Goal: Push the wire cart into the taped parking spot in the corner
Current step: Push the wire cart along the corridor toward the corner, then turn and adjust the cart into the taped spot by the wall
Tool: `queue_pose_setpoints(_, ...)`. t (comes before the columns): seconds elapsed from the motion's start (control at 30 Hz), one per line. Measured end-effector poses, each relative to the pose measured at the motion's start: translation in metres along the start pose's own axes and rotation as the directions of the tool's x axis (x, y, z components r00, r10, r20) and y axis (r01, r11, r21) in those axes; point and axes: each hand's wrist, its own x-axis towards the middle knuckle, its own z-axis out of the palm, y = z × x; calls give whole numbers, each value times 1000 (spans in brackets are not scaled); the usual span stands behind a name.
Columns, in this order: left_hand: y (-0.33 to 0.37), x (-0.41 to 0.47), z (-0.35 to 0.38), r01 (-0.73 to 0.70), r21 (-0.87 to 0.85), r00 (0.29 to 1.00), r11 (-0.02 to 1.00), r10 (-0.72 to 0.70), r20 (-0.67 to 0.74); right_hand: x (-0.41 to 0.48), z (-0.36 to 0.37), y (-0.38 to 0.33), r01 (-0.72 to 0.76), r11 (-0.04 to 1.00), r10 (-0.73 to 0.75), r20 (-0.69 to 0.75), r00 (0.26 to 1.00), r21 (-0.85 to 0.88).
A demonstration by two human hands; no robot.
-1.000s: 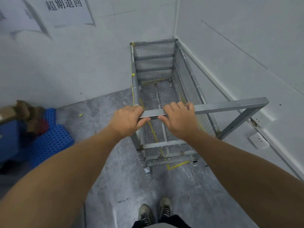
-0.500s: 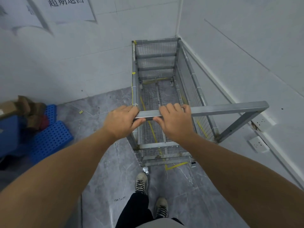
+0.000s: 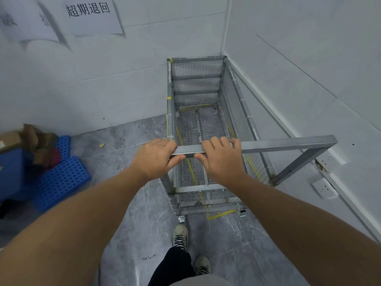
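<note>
A grey wire cart (image 3: 235,104) stands in the corner of two white walls, its far end against the back wall and its right side along the right wall. My left hand (image 3: 155,156) and my right hand (image 3: 221,158) both grip the near top bar (image 3: 284,142) of the cart, side by side at its left end. Yellow floor tape (image 3: 219,214) marks a corner just outside the cart's near end, and more yellow tape shows through the mesh bottom.
Blue perforated plastic pallets (image 3: 61,178) and cardboard boxes (image 3: 31,139) lie on the floor at the left. Wall sockets (image 3: 324,187) sit low on the right wall. My feet (image 3: 180,234) are on the grey marble floor just behind the cart. Paper signs (image 3: 90,15) hang on the back wall.
I have stepped forward with my left foot, and the cart has rolled a little deeper into the corner. Both hands keep their grip on the bar.
</note>
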Motion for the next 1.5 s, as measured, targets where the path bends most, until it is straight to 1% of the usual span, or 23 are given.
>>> queue_pose_setpoints(0.33,4,0,1,25,11,999,1000,-24,-28,0,2,2,11,1000,-12,-27,1000,-10)
queue_pose_setpoints(0.53,5,-2,0,26,-22,999,999,-27,-27,-1,0,2,11,1000,-11,-19,1000,-16)
queue_pose_setpoints(0.77,8,1,-3,61,-47,998,997,-60,23,-1,-2,4,-4,1000,4,-4,1000,21)
queue_pose_setpoints(0.9,4,1,-3,30,-57,999,998,-28,45,-2,-1,4,-12,1000,13,-26,1000,18)
queue_pose_setpoints(1.0,1,3,-2,-3,-57,1000,998,5,29,-2,-1,3,-16,1000,17,-40,999,17)
queue_pose_setpoints(1.13,-6,4,0,-66,-160,997,985,71,31,-2,-1,2,-21,1000,22,-77,997,18)
queue_pose_setpoints(1.23,-14,1,0,-113,-305,992,946,122,12,-3,-5,0,-59,997,60,-22,998,49)
queue_pose_setpoints(1.37,-27,4,-4,-164,-490,978,856,205,30,-4,-12,-14,-235,968,231,55,971,90)
queue_pose_setpoints(1.43,-34,7,-4,-172,-550,970,817,237,48,-4,-14,-24,-333,937,325,89,942,105)
queue_pose_setpoints(1.5,-39,10,-3,-148,-619,963,771,254,87,-5,-16,-34,-417,903,404,124,906,102)
